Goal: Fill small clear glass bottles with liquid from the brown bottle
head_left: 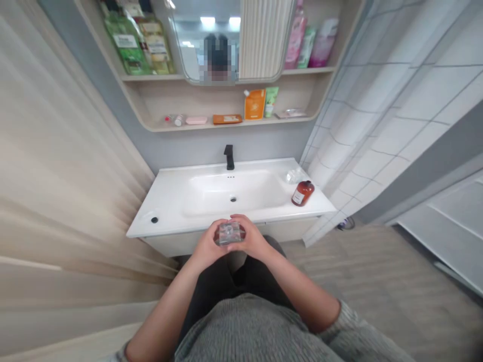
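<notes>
Between my two hands is a small clear, box-shaped object (230, 233); it looks like a transparent case, but its exact kind is hard to make out. My left hand (209, 245) wraps its left side, and my right hand (250, 237) closes round its right side. Both hold it just in front of the white washbasin's (177, 225) front edge, above my lap. An amber bottle (303, 193) with a white label stands on the counter to the right. Behind it lies a crumpled-looking clear item (294, 176).
A black faucet (229, 157) rises at the basin's back. Above, a shelf cabinet (177, 126) carries an orange pouch (255, 104), a green tube (270, 102), a pink bar (196, 120) and several bottles around a mirror (188, 45). Curtains hang on both sides.
</notes>
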Demonstrator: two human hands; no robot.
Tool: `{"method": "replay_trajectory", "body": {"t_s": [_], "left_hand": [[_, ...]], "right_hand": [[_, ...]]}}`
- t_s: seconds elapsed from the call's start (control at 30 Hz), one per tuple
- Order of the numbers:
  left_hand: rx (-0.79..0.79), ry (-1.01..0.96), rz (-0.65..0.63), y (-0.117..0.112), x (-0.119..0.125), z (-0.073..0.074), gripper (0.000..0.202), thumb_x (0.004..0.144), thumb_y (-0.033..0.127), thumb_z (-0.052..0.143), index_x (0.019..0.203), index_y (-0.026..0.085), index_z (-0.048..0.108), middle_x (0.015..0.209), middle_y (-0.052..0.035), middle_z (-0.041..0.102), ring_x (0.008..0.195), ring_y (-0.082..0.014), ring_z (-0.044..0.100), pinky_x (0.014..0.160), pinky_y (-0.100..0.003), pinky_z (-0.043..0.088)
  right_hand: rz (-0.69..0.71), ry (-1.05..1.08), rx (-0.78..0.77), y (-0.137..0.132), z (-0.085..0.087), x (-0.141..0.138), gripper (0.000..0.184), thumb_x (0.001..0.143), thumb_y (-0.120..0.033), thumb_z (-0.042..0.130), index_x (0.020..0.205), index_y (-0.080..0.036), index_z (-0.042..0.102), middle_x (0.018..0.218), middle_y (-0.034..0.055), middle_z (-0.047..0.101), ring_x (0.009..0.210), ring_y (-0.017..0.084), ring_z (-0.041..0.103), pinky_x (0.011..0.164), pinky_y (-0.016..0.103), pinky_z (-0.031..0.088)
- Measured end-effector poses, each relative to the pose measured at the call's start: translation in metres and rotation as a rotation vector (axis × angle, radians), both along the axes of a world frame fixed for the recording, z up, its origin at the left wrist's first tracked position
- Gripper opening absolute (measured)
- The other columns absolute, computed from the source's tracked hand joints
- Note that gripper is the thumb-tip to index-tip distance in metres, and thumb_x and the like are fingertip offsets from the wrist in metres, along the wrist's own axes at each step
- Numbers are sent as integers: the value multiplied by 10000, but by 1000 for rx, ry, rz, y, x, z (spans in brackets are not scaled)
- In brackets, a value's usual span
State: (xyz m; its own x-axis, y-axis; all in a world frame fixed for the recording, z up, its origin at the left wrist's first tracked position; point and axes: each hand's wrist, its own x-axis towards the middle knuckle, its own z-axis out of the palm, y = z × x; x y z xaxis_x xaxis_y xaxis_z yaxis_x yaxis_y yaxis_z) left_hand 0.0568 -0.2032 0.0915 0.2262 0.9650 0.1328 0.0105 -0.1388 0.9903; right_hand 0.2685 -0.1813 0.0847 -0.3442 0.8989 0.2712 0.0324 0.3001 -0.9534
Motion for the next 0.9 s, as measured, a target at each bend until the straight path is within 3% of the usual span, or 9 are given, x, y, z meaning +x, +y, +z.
{"method": "replay_trajectory", "body": {"t_s": [0.13,0.2,0.33,0.4,0.47,0.57,0.67,0.77,0.9], "left_hand": [[-11,-32,53,1,-2,-11,829,680,400,1078,1380,257,656,1325,-116,797,1192,-315,798,1090,-476,638],[-13,-41,99,6,-6,-17,837,649,380,1085,1355,261,651,1292,-96,801,1159,-300,803,1081,-475,643],[-28,-80,194,26,-23,-27,848,607,377,1090,1313,261,635,1237,-80,798,1098,-289,815,1058,-496,660],[-9,-95,265,38,-34,-32,881,575,367,1096,1314,269,625,1272,-86,785,1120,-292,811,1071,-515,658],[16,-104,333,50,-45,-37,922,545,362,1101,1324,277,614,1284,-83,774,1138,-293,802,1074,-527,655],[22,-72,404,63,-59,-44,906,532,384,1096,1294,267,621,1190,-58,778,1101,-289,792,1036,-511,661],[-10,-25,429,71,-68,-47,857,553,398,1083,1271,256,639,1121,-42,785,1028,-278,793,997,-492,664],[-18,-12,431,77,-72,-47,832,572,388,1073,1278,259,652,1127,-43,787,1040,-279,797,1009,-487,656],[-23,-22,425,89,-70,-46,817,566,364,1066,1270,255,664,1172,-55,785,1090,-287,793,1063,-509,637]], "right_hand": [[-32,-16,22,2,-5,18,951,762,-652,1030,1572,-360,626,1677,136,553,1382,344,690,1050,491,668],[-166,-13,56,10,-7,43,802,864,-646,943,1543,-348,636,1625,137,608,1327,327,717,993,474,681],[-763,-55,172,37,-18,120,524,929,-637,831,1257,-251,698,1231,125,747,1141,318,739,955,495,666],[-1049,-112,218,56,-26,163,651,859,-632,855,1331,-240,637,1280,133,716,1184,336,717,1014,540,642],[-1206,-188,220,76,-34,202,925,755,-649,899,1491,-220,539,1450,181,645,1299,375,673,1110,593,598],[-1253,-270,164,107,-45,242,1249,652,-643,938,1658,-156,381,1669,275,468,1506,445,547,1286,636,465],[-1205,-295,80,131,-51,259,1384,589,-612,957,1710,-134,301,1702,298,454,1561,452,523,1328,607,427],[-1126,-297,-32,145,-53,263,1346,577,-583,959,1696,-173,334,1576,256,626,1418,423,670,1234,580,525],[-1141,-294,-99,152,-49,254,1048,593,-574,951,1492,-205,558,1350,210,783,1195,403,769,1125,582,587]]}}
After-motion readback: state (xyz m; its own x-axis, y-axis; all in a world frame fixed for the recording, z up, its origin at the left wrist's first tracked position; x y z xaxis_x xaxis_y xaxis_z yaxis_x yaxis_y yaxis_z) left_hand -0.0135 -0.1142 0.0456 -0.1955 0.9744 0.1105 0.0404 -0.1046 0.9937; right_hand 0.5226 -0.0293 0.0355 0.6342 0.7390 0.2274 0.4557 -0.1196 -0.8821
